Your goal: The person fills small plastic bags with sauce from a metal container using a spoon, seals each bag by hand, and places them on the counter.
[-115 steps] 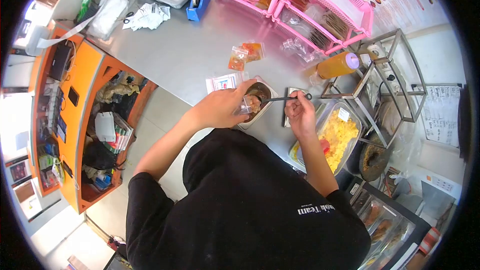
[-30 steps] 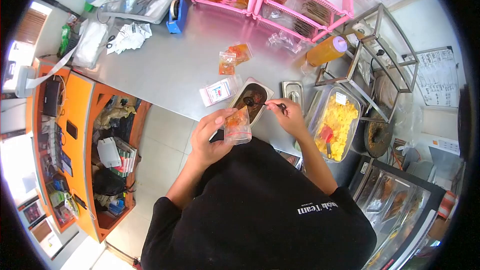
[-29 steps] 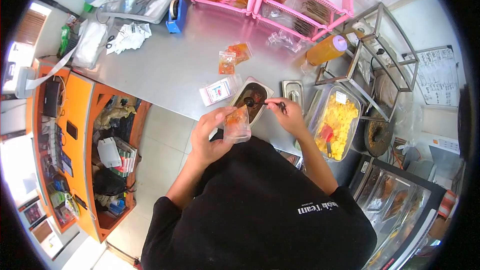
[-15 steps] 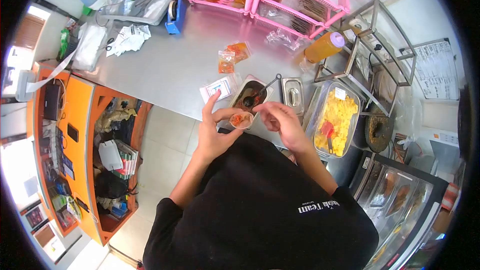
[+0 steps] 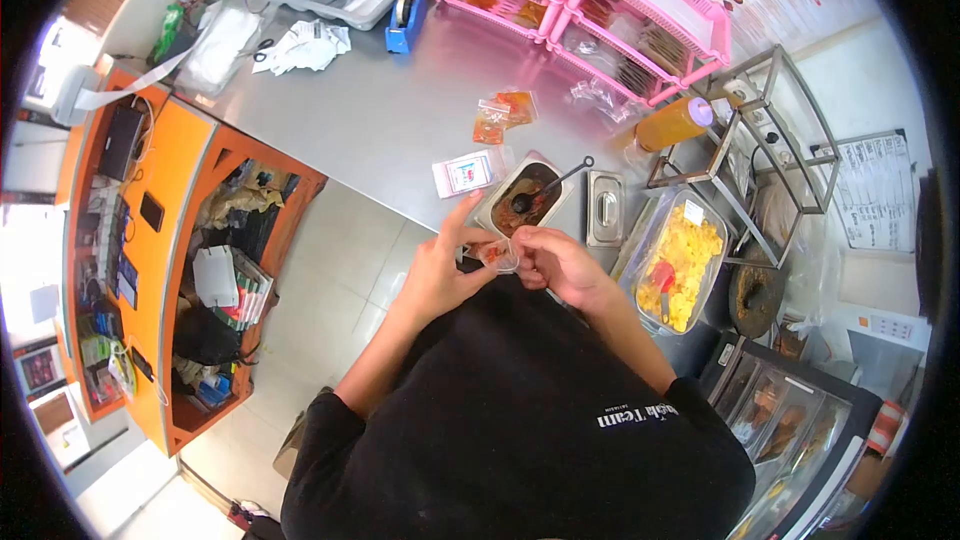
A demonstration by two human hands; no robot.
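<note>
A small clear plastic bag [image 5: 497,256] with orange-red sauce inside is held in front of my chest. My left hand [image 5: 440,268] grips its left side between thumb and fingers, with the index finger raised. My right hand [image 5: 568,268] pinches at the bag's right edge, its fingers curled and partly hidden. Just beyond the hands, a steel container [image 5: 497,212] holds dark red sauce, and a black ladle [image 5: 548,186] rests in it. Left of the container lies a packet of small bags [image 5: 465,173] with a printed label. Two filled sauce bags [image 5: 505,115] lie farther back.
A lidded steel container [image 5: 605,208] and a clear tub [image 5: 652,312] of yellow pieces with a red scoop stand to the right. Behind are a bottle of yellow liquid [image 5: 672,124], pink racks [image 5: 545,30], a blue tape dispenser [image 5: 405,28] and a metal frame [image 5: 712,166].
My right hand has come in from the right to the bag's edge, where a gap was before. The view has shifted, so the table things appear lower and farther right.
</note>
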